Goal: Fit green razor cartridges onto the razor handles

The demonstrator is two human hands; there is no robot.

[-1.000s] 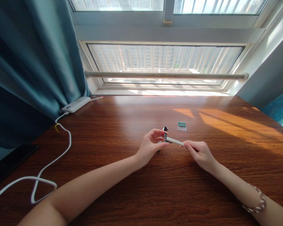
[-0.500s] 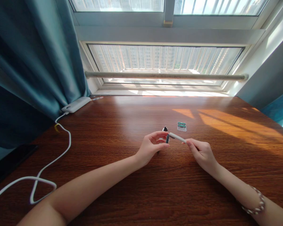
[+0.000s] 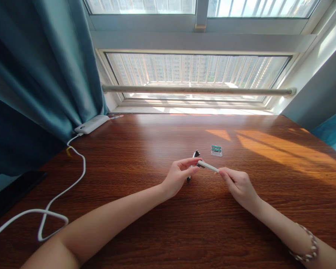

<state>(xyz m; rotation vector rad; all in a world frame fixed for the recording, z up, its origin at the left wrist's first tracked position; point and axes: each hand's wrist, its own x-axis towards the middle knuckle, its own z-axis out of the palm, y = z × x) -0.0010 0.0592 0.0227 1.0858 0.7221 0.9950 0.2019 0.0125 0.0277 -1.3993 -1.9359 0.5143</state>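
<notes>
I had the right hand (image 3: 239,183) pinching the white handle (image 3: 209,166) by one end above the tabletop (image 3: 184,231), probably to leave its dark head (image 3: 201,164) free; the left hand (image 3: 176,177) curved beside that head, whether gripping I could not tell.

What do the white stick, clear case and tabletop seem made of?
White stick: probably smooth plastic, going by its even colour and soft sheen.
Clear case: likely transparent plastic, as its lower edge looks see-through; too small to judge the finish.
Tabletop: glossy wood or laminate, from the streaky brown grain and window glare.
</notes>
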